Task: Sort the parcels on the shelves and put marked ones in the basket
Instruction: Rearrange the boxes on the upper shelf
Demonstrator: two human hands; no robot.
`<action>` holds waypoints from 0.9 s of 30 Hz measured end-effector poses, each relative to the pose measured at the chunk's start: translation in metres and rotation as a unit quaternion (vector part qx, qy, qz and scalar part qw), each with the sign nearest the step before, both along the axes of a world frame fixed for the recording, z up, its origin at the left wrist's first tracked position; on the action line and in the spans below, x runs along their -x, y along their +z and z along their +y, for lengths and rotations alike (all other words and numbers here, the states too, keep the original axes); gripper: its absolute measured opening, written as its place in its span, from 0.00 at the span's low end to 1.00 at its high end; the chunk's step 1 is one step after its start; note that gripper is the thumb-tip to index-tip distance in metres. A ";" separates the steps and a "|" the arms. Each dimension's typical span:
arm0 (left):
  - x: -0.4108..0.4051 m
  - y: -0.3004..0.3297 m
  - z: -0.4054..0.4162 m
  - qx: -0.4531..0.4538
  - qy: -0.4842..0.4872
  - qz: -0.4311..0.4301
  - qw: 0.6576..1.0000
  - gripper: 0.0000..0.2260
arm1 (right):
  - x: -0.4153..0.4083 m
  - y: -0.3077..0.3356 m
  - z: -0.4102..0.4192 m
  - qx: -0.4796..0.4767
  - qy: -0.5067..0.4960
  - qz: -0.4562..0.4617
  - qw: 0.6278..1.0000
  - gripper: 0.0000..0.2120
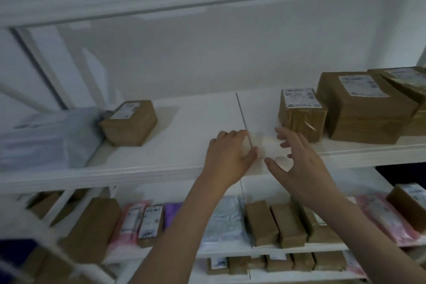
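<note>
my left hand (227, 157) is curled on the middle shelf (161, 145) and seems to pinch something pale and blurry — i cannot tell what. my right hand (297, 163) has its fingers spread apart and holds nothing. it is just beside the small brown parcel (300, 114); a quick reach could bump it into the big brown parcel (362, 108) touching it. another brown parcel (129, 122) sits to the left against a grey bag (46, 136). the low shelf (230, 249) holds more parcels. no basket shows — so i could pick wrong, as the labels are too blurry to read.
</note>
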State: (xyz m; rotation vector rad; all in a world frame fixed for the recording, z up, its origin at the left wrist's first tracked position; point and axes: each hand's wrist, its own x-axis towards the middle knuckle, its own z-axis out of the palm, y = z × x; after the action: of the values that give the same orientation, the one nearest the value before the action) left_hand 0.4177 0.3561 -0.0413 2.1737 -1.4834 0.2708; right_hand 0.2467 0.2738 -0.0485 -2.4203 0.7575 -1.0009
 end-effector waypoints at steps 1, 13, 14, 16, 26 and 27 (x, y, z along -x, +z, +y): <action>-0.011 0.001 0.016 0.006 0.012 0.003 1.000 0.22 | -0.013 0.000 0.007 -0.001 0.015 0.001 1.000 0.31; -0.146 0.009 0.201 0.053 0.167 0.066 0.982 0.17 | -0.182 0.008 0.098 0.013 0.133 0.025 0.991 0.25; -0.154 0.008 0.209 0.051 0.179 0.073 0.980 0.18 | -0.194 0.008 0.102 0.011 0.133 0.032 0.991 0.25; -0.170 0.006 0.221 0.055 0.198 0.089 0.975 0.19 | -0.217 0.006 0.108 0.002 0.131 0.049 0.990 0.26; -0.222 -0.003 0.206 0.075 0.166 0.170 0.968 0.40 | -0.284 0.014 0.129 -0.028 0.132 0.074 0.988 0.29; -0.226 -0.004 0.203 0.082 0.156 0.173 0.969 0.40 | -0.287 0.015 0.131 -0.028 0.135 0.072 0.988 0.29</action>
State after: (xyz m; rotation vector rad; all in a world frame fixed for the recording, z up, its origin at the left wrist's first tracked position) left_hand 0.6441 0.5591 -0.0456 2.1776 -0.8965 0.1049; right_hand 0.5339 0.4044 -0.0332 -2.4815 0.4787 -0.6972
